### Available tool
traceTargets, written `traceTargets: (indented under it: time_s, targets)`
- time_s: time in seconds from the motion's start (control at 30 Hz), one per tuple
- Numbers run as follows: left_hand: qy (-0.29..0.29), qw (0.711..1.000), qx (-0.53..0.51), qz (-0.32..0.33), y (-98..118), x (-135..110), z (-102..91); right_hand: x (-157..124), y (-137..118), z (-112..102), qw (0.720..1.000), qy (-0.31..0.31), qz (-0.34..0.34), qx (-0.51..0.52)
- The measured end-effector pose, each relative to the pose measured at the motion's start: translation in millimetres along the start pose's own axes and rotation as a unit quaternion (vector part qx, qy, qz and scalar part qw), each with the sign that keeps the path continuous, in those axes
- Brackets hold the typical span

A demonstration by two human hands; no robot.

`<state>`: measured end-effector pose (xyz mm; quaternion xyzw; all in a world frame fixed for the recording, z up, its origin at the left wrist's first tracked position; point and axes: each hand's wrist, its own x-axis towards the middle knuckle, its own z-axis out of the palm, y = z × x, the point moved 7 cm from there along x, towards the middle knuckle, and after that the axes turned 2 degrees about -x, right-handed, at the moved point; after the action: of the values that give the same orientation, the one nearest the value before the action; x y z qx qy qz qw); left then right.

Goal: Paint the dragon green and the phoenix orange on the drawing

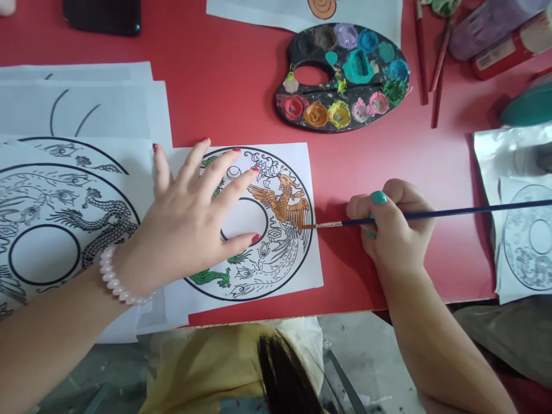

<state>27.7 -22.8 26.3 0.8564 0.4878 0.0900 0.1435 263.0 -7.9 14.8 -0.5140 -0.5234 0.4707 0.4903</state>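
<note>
My left hand, with red nails and a pink bead bracelet, lies spread over a printed sheet. That sheet bears a round design of a phoenix painted orange-brown and a dragon painted green, partly under my fingers. In my right hand, with turquoise nails, a thin blue-handled paintbrush is pinched between thumb and fingers. Its brown tip touches the edge of the phoenix's wing, at the right of the circle. Behind the sheet lies a black paint palette with several wells of coloured paint.
More printed sheets overlap at the left on the red table. A black phone lies at the back. Brushes, paint bottles and a silvery packet are at the right. The table's near edge runs just below the sheet.
</note>
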Motion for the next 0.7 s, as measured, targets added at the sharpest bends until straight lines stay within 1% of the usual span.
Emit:
traceTargets:
  time_s: [0.1, 0.17, 0.27, 0.43, 0.57, 0.7]
  targets:
    - [0.003, 1.000, -0.010, -0.001, -0.2, -0.2, -1.0, -0.3, -0.2, -1.5, 1.000, 0.011, 0.002, 0.008]
    - [-0.002, 1.000, -0.011, 0.001, 0.0, -0.2, -1.0, -0.8, 0.1, -0.7, 1.000, 0.006, 0.010, 0.011]
    - [-0.010, 1.000, 0.000, 0.004, 0.4, 0.0, -0.7, -1.7, 0.4, 0.8, 1.000, -0.005, 0.019, 0.016]
    - [-0.005, 1.000, 0.022, 0.013, 2.0, 0.3, -1.2, -2.0, 2.6, -2.3, 1.000, 0.010, 0.019, 0.008]
    - [-0.014, 0.999, 0.031, 0.017, 3.0, 0.6, -0.4, -2.4, -0.9, 1.3, 1.000, -0.017, 0.004, 0.019]
    - [-0.017, 0.999, 0.039, 0.015, 2.7, 0.7, -0.6, -2.7, 0.4, 0.5, 0.999, -0.008, 0.029, 0.011]
